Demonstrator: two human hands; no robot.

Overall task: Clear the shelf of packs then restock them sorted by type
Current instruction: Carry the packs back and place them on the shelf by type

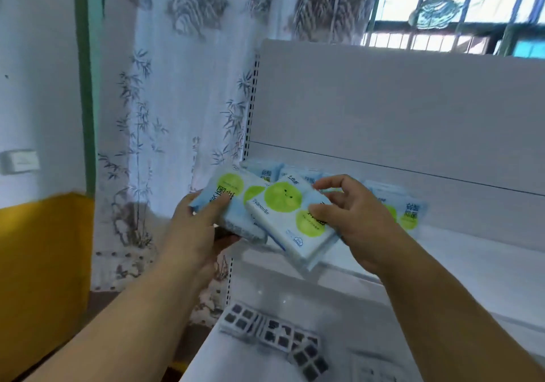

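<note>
My left hand [203,228] grips a pale blue and white pack with green circles [233,192] at the left end of the white shelf [472,251]. My right hand [351,213] holds a second pack of the same kind [290,219], tilted and overlapping the first, just in front of the shelf edge. More packs of this type [410,210] lie flat on the shelf behind my hands, partly hidden. On the lower shelf [324,302] lie packs with dark squares [274,331].
The white back panel [383,101] of the shelf unit rises behind the packs. A patterned curtain [177,101] hangs to the left, next to a yellow and white wall [38,234]. A barred window [460,9] is at top right.
</note>
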